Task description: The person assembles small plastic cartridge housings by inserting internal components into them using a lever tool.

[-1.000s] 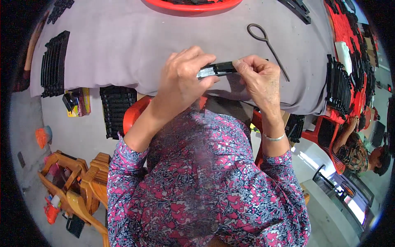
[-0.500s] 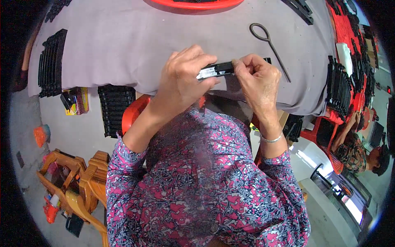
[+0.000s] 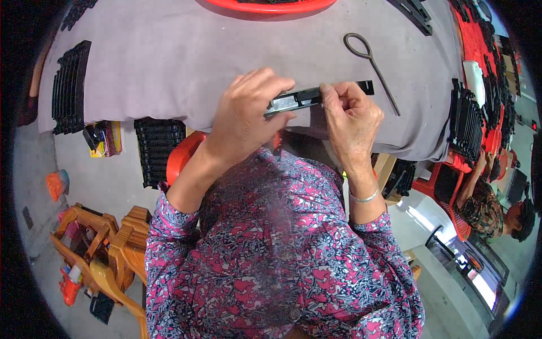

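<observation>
Black strip [image 3: 316,95]: stiff, light, likely plastic with a shiny metal end; narrow.
Left hand [image 3: 245,116]: closed around the metal end.
Right hand [image 3: 347,116]: pinching mid-strip.
Hold: both ends.

The right hand [image 3: 349,116] has slid left along the black strip [image 3: 316,96], baring its right end.

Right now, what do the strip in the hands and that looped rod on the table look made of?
The strip looks like black plastic with a shiny grey metal part, judging by its glint. The looped rod seems to be dull dark metal wire, thin and bent into an eye.
</observation>
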{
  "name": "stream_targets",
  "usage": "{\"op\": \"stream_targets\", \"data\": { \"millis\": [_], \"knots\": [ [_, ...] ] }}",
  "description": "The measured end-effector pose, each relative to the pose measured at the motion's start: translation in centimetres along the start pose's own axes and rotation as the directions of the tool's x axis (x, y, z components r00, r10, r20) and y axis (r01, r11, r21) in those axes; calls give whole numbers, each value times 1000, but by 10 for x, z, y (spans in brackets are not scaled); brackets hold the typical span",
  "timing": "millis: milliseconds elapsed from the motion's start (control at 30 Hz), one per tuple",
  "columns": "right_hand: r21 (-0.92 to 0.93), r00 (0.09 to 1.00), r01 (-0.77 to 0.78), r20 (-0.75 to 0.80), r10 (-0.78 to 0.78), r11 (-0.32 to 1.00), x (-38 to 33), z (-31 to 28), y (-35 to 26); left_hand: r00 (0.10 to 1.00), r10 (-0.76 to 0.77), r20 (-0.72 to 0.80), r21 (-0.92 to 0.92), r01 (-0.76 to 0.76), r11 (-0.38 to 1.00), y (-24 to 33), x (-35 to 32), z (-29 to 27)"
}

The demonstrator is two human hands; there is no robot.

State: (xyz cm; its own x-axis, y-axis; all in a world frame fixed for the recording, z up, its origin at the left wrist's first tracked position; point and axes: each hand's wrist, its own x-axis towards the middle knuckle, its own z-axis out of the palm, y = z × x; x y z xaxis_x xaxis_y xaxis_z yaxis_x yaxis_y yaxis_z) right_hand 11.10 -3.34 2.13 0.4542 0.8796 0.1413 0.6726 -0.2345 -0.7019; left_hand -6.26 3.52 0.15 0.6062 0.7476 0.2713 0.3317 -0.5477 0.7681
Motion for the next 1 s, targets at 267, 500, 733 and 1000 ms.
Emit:
{"op": "stream_targets", "data": {
  "millis": [267, 500, 733, 1000],
  "knots": [
    [90, 996, -87, -1, 87, 992, 0, 2, 0, 999, -26, -25, -16, 26, 1000, 2, 0, 3],
    [29, 999, -45, 0, 45, 999, 3, -1, -3, 998, 58, -37, -42, -60, 997, 0, -1, 1],
    [14, 999, -41, 8, 41, 999, 3, -2, -2, 985, 164, 53, 129, -170, 977, -5, -6, 6],
    [-55, 1000, 5, -30, -6, 998, 1, 0, 1, 958, 279, 69, 330, -286, 900, -9, -7, 11]
  ]
}}
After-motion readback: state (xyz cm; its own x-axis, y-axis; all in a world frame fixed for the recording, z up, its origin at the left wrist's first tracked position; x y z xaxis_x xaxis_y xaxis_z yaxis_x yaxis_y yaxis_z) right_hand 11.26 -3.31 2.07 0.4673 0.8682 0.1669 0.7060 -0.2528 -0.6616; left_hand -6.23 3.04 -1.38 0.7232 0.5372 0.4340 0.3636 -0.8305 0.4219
